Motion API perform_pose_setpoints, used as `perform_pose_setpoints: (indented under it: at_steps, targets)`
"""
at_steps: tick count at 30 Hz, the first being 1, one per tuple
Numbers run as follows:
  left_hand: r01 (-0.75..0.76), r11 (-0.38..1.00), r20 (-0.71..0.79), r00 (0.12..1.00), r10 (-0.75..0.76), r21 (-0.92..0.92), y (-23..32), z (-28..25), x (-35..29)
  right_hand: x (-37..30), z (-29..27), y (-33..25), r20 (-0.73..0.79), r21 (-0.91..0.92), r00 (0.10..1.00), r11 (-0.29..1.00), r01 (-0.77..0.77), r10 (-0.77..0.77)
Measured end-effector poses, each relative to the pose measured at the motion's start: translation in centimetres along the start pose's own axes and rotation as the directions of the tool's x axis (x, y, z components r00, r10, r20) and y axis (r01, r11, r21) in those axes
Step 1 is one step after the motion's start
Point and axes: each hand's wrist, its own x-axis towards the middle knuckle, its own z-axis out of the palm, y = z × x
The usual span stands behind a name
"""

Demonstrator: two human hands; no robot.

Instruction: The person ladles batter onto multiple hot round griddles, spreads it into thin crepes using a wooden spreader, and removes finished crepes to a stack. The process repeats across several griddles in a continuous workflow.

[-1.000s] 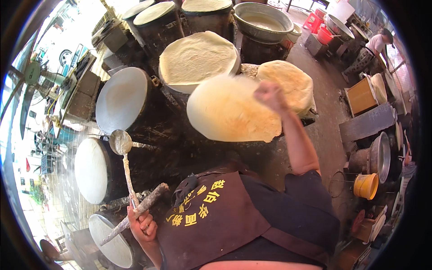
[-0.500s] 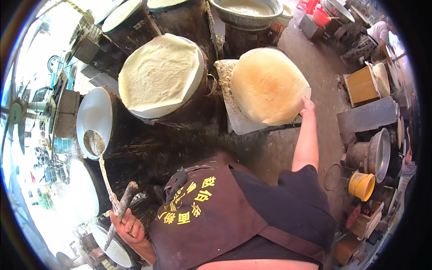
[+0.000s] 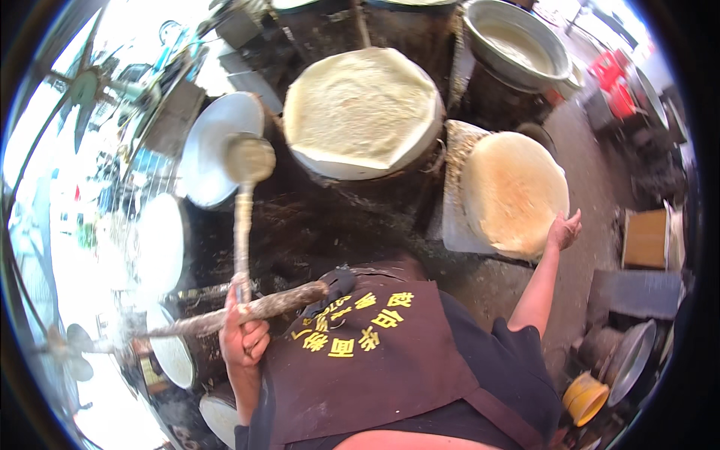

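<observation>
My left hand is closed around a long-handled ladle and a thick, rough wooden stick that crosses its handle. The ladle's bowl, coated with pale batter, is over a round white pan. My right hand is at the near right edge of a large browned round flatbread, fingers stretched out and apart. The flatbread lies on a pale board; whether more lie beneath it I cannot tell. A pale cooking sheet covers the round griddle ahead, its edges curling up.
A metal basin of batter stands at the back right. More round griddles line the left side. A fan is at far left. To the right are a yellow bucket, a metal bowl and red plastic items.
The view has swung left, shifting the scene rightward. My right hand has loosened from the flatbread's edge, its fingers spreading. The ladle has risen from the pan and the stick has turned nearly level.
</observation>
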Motion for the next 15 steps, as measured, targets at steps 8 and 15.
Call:
perform_pose_setpoints:
  at_steps: [8,15]
  targets:
    - [0.153,0.966,-0.005,0.987,-0.158,-0.211,2.4,-3.5,0.7,-19.6,-8.7,-31.9,-0.010,0.775,0.454,0.280,0.566,-0.891]
    - [0.179,0.945,0.004,0.983,-0.185,-0.274,4.3,-5.3,0.2,-27.4,-7.0,-42.6,0.121,0.636,0.105,0.158,0.756,-0.987]
